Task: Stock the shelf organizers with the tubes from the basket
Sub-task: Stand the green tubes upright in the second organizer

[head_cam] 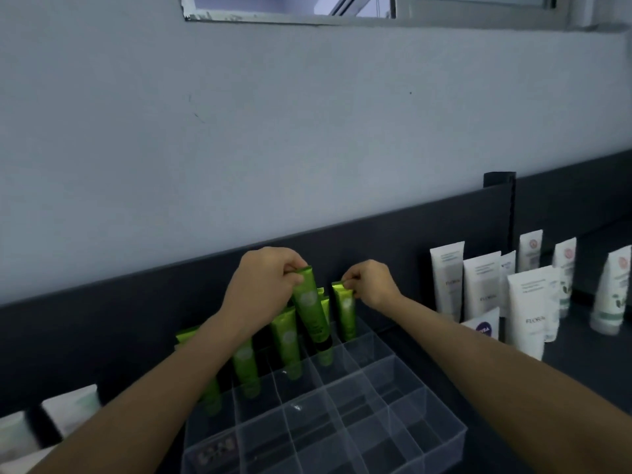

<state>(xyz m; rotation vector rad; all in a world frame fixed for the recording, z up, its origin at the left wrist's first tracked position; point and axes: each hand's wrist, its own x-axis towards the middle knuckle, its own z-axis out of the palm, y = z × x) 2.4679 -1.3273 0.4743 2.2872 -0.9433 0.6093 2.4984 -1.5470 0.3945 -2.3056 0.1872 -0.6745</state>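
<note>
Head view shows the left hand (263, 285) with its fingers (293, 265) pinched on the crimped top of a glossy green plastic tube with a black cap (309, 313), held tilted, cap down, over the back rows of a clear acrylic divided organizer (376, 422) on the dark counter (581, 357). The right hand (371, 285) has its fingers (349, 280) clamped on the top edge of a second green tube (345, 313), upright in a back-row compartment just to the right. More green tubes (285, 340) stand in compartments to the left. White tubes (478, 289) stand on the counter, far right.
</note>
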